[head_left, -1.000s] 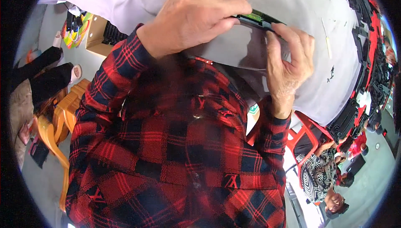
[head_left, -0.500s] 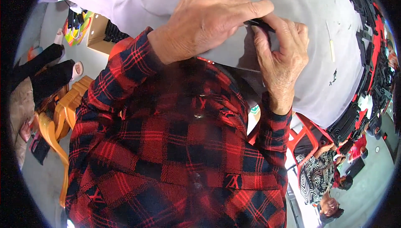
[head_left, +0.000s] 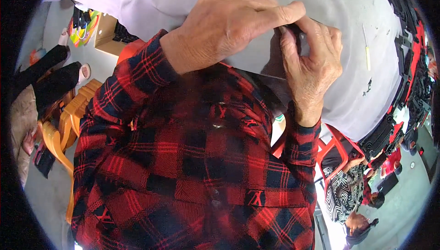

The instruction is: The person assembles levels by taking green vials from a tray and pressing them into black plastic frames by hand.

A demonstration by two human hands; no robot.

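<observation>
Above the pale cloth, my two hands meet fingertip to fingertip. My left hand is closed, its index finger and thumb pinched at the tips of my right fingers. My right hand is curled, thumb and fingers around a small black part. Most of this part is hidden by my fingers, so its shape cannot be made out. A thin tool with a pale yellow handle lies on the cloth to the right. Closer to me than the tool are some tiny black pieces.
Many black parts line the cloth's right edge, with red among them. A red chair stands at the lower right, near a seated person in a patterned top. Orange chairs, a cardboard box and another person's legs are at left.
Both hands have shifted slightly right. The left fingertips now cover more of the black part, which showed a little more between the hands before. Across the cloth, nothing else has been moved by hand.
</observation>
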